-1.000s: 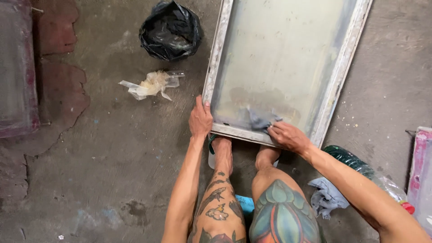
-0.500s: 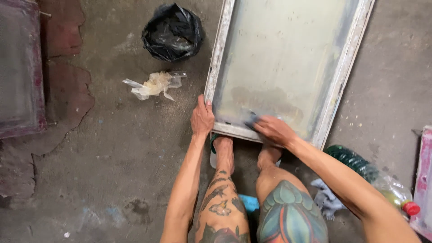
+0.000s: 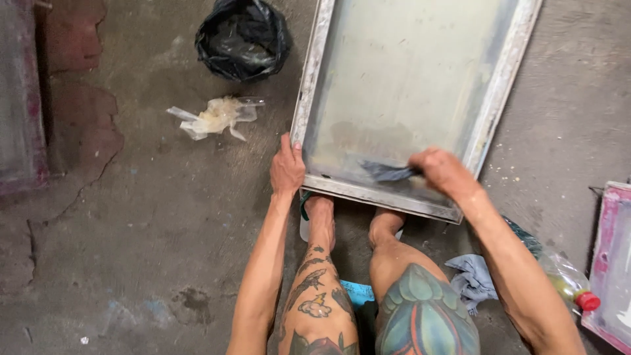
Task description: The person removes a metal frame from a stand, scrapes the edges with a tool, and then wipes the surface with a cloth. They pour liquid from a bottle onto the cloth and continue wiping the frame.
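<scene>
Right hand (image 3: 442, 172): fingers closed on rag (image 3: 388, 172), rag pressed on mesh inside frame (image 3: 378, 192).
Left hand (image 3: 287, 169): fingers clamped over frame corner.
Step, judged: wiping mesh.
Beyond fingers: black bag (image 3: 242, 36), bottle (image 3: 564, 281).

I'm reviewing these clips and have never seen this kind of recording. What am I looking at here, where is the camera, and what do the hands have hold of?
There is no machine: a person wears a camera on the head, looking down at their own arms, tattooed legs and a concrete floor. A large metal-framed screen lies on the floor. The left hand grips the frame's near corner. The right hand presses a dark rag onto the mesh. Around them lie a black plastic bag, a crumpled clear wrapper, a grey cloth and a plastic bottle with a red cap. Another pinkish frame shows at the right edge.
</scene>
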